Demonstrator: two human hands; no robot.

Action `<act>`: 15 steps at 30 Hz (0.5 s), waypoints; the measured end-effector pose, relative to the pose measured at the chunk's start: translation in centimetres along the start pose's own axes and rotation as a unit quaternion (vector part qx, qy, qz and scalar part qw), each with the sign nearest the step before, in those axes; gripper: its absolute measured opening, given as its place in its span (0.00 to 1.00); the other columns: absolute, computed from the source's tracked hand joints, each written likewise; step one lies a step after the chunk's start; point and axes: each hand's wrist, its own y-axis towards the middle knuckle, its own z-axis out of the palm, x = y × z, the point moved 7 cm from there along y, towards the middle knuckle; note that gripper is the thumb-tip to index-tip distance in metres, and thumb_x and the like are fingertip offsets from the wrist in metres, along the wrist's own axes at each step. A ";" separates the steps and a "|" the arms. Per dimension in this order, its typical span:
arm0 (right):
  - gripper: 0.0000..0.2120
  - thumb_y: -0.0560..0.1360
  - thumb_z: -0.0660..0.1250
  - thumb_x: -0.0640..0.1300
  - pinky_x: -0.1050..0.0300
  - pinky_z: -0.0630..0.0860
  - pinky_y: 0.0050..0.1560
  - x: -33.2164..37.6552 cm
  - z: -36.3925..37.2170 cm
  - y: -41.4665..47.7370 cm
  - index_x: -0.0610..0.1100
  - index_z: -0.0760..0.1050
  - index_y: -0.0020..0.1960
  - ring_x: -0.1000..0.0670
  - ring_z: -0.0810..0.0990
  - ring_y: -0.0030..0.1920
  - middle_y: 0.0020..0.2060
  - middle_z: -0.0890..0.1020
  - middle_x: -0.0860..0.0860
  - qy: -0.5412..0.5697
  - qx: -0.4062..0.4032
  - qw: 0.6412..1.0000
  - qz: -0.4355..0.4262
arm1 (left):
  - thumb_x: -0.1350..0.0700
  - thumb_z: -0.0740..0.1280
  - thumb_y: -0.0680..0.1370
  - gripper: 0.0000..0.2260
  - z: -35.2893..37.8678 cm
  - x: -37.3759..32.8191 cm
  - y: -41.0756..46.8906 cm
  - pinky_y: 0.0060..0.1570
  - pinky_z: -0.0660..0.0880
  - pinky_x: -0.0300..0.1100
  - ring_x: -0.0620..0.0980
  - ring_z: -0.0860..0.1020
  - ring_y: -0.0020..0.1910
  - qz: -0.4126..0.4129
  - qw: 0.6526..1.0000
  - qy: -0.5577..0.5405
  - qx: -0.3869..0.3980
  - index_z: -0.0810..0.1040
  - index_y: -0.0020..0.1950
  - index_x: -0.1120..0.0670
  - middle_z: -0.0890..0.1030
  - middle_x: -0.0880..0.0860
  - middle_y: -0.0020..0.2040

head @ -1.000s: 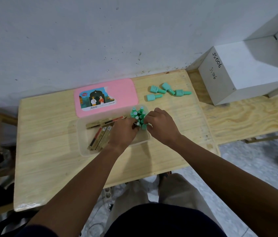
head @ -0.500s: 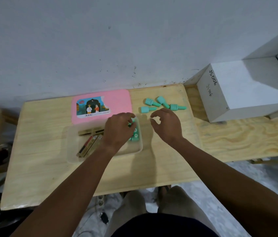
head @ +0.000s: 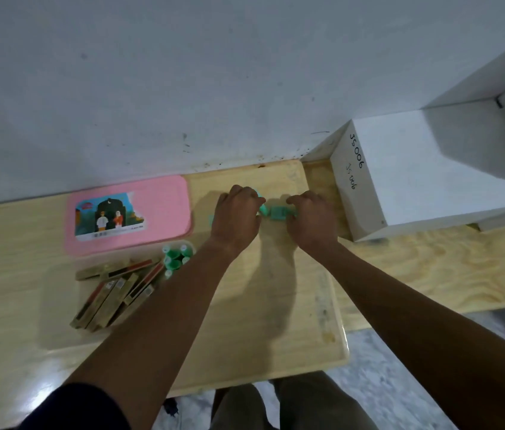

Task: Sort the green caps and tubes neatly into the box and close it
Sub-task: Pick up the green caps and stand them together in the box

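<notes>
Several loose green caps (head: pixel 277 212) lie near the table's back edge, partly hidden by my hands. My left hand (head: pixel 238 214) is curled over the caps from the left, fingertips pinching one. My right hand (head: pixel 311 220) closes on the caps from the right. The clear plastic box (head: pixel 51 308) sits at the front left, under my left forearm. Inside it are gold tubes (head: pixel 111 297) lying flat and a cluster of upright green caps (head: pixel 175 259) in its back right corner. The pink lid (head: pixel 158 200) with a picture sticker lies flat behind the box.
A white cardboard box (head: pixel 400 169) with handwriting stands to the right of the caps, close to my right hand. The wall runs right behind the wooden table (head: pixel 260 321). A second plywood surface (head: pixel 446 268) adjoins on the right.
Both hands left the box and reached back to the loose green caps near the wall. The view also tilted up and shifted.
</notes>
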 end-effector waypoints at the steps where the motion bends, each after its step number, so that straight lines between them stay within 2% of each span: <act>1: 0.17 0.70 0.65 0.42 0.48 0.78 0.51 -0.3 0.2 0.1 0.47 0.79 0.59 0.42 0.77 0.55 0.53 0.81 0.46 -0.001 0.003 1.000 -0.002 | 0.58 0.68 0.74 0.15 0.5 -0.4 0.5 0.56 0.69 0.50 0.54 0.72 0.62 0.016 1.000 0.014 0.010 0.81 0.61 0.50 0.79 0.51 0.60; 5: 0.14 0.72 0.65 0.42 0.48 0.78 0.48 -1.0 0.8 0.2 0.47 0.81 0.56 0.43 0.76 0.53 0.50 0.80 0.47 -0.003 0.014 1.000 -0.018 | 0.64 0.64 0.74 0.18 1.6 -1.5 2.0 0.59 0.66 0.51 0.55 0.69 0.64 0.072 0.993 0.084 0.047 0.81 0.60 0.49 0.76 0.52 0.62; 11: 0.14 0.74 0.65 0.43 0.48 0.78 0.46 -2.3 1.1 -0.8 0.47 0.78 0.59 0.44 0.78 0.50 0.50 0.81 0.47 0.040 0.017 0.999 -0.012 | 0.62 0.66 0.75 0.13 1.8 -2.6 3.6 0.55 0.68 0.50 0.55 0.72 0.59 0.144 0.975 0.160 0.046 0.84 0.54 0.48 0.80 0.50 0.54; 13: 0.13 0.75 0.66 0.44 0.51 0.78 0.46 -2.9 0.8 -1.4 0.48 0.78 0.59 0.45 0.80 0.49 0.50 0.82 0.48 0.084 0.011 0.996 0.002 | 0.62 0.68 0.74 0.12 1.3 -2.5 3.9 0.53 0.69 0.49 0.55 0.73 0.57 0.144 0.981 0.131 0.013 0.84 0.54 0.49 0.81 0.50 0.52; 15: 0.11 0.74 0.67 0.45 0.50 0.78 0.46 -3.4 0.3 -2.1 0.50 0.80 0.56 0.46 0.81 0.47 0.50 0.83 0.49 0.141 0.000 0.990 0.018 | 0.61 0.67 0.75 0.10 0.1 -2.0 3.8 0.51 0.70 0.49 0.55 0.73 0.55 0.119 0.992 0.032 -0.022 0.83 0.54 0.52 0.81 0.51 0.51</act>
